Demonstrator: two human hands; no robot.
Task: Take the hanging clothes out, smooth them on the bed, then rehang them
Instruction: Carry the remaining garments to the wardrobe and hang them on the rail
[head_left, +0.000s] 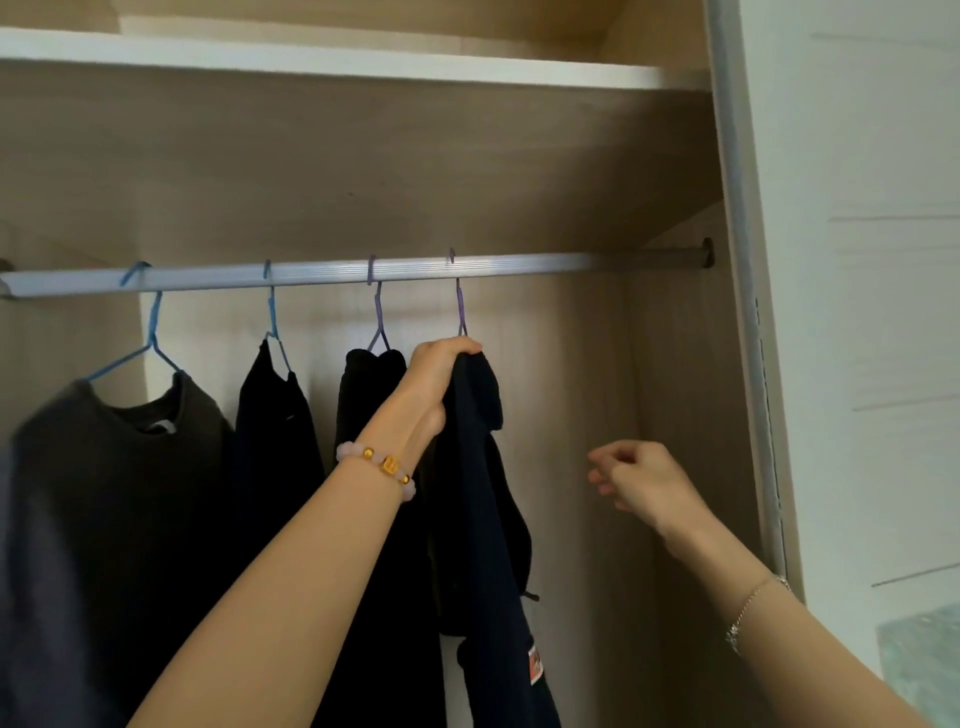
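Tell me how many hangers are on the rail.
4, left to right: blue hanger holding the grey top, second blue hanger, purple hanger, last purple hanger above the dark garment the left hand grips. Others may hang past the left edge.

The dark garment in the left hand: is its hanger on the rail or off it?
On the rail. The purple hanger hooks over the rail; the left hand grips the dark garment below it.

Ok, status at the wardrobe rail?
Left hand grips top of rightmost dark navy garment; purple wire hanger hooked on silver rail. Right hand empty, loosely curled, apart. Black garment hangs close alongside.
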